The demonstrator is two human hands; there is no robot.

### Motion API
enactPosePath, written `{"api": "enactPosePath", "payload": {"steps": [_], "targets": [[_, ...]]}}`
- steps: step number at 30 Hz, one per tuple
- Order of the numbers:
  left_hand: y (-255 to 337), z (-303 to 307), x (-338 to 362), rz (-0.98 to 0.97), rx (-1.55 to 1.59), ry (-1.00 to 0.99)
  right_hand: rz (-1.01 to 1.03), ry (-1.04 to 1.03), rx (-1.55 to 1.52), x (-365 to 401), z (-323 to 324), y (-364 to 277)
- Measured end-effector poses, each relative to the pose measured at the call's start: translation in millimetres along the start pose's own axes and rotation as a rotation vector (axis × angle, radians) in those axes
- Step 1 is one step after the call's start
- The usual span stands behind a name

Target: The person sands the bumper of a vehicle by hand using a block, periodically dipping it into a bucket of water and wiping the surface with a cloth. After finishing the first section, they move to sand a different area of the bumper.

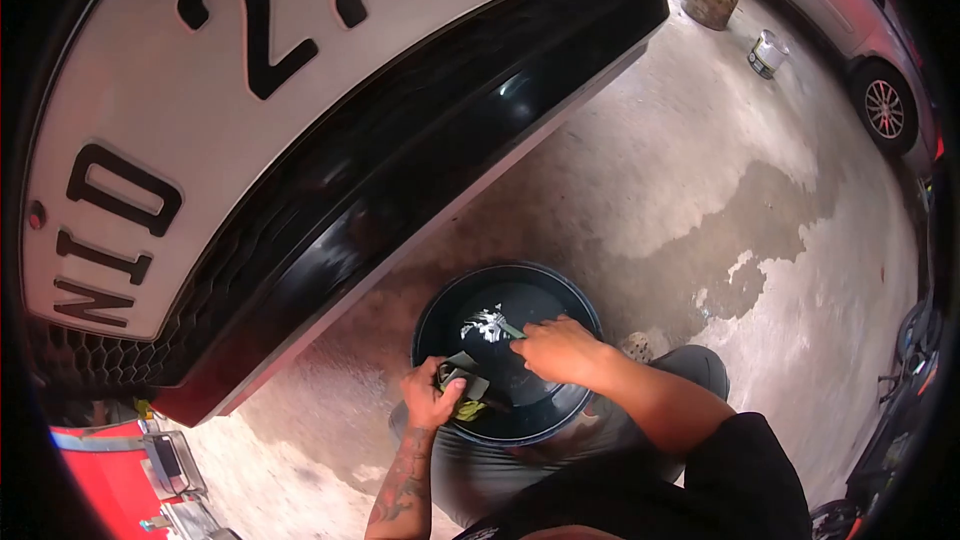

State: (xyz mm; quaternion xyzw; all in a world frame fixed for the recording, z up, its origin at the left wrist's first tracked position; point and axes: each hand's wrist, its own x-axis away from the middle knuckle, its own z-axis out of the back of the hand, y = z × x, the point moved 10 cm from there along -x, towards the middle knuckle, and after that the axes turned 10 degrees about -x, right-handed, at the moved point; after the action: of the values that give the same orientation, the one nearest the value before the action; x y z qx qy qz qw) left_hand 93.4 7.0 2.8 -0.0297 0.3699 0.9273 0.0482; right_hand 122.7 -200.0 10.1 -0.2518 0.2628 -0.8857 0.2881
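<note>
Closed tight, my left grip [435, 395] had a wad of yellow-green cloth [466, 406] bunched in it, pressed against the near rim of the black basin [428, 312], with a grey piece of the same bundle poking out past my thumb. My right grip [560, 350] was curled over the middle of the basin, fingers drawn together on a thin green strip [514, 330] whose tip stuck out toward the far side; what the strip was, I could not make out. Inside the basin a white patch [488, 322] showed on the dark bottom, foam or a glint, I could not tell which. The basin stood on the concrete floor [650, 140] between my knees, just beside my grey trouser leg [690, 365], and close under the glossy black bumper [420, 190] that carried a white number plate [200, 90]. A dark wet patch [770, 220] spread over the floor to my right; well beyond it stood a small tin [767, 52], a wooden stump [710, 0] and the wheel [885, 108] of a silver car. Something red [110, 480] lay at the lower left. As I judged it, the step in hand was readying the cloth over the basin, both grips busy at once. Any next move called for a firm hold on the wad, and for both pieces kept over the basin rather than the floor.
</note>
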Motion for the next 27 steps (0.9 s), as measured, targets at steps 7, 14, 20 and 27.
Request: {"api": "enactPosePath", "payload": {"steps": [7,14,20,27], "targets": [[9.3,5.5,-1.9,-0.025,-0.018,0.027,-0.023,-0.073,-0.003,2.0,0.8,0.6],[5.9,3.1,-1.4,0.008,-0.044,0.013,-0.088,-0.167,0.028,2.9,-3.1,1.9],[4.8,1.3,-3.2,0.001,-0.04,0.044,-0.1,-0.189,0.047,1.6,-0.9,1.7],[6.1,2.4,-3.2,0.011,-0.056,0.068,-0.104,-0.194,0.058,-0.7,-2.3,1.8]]}}
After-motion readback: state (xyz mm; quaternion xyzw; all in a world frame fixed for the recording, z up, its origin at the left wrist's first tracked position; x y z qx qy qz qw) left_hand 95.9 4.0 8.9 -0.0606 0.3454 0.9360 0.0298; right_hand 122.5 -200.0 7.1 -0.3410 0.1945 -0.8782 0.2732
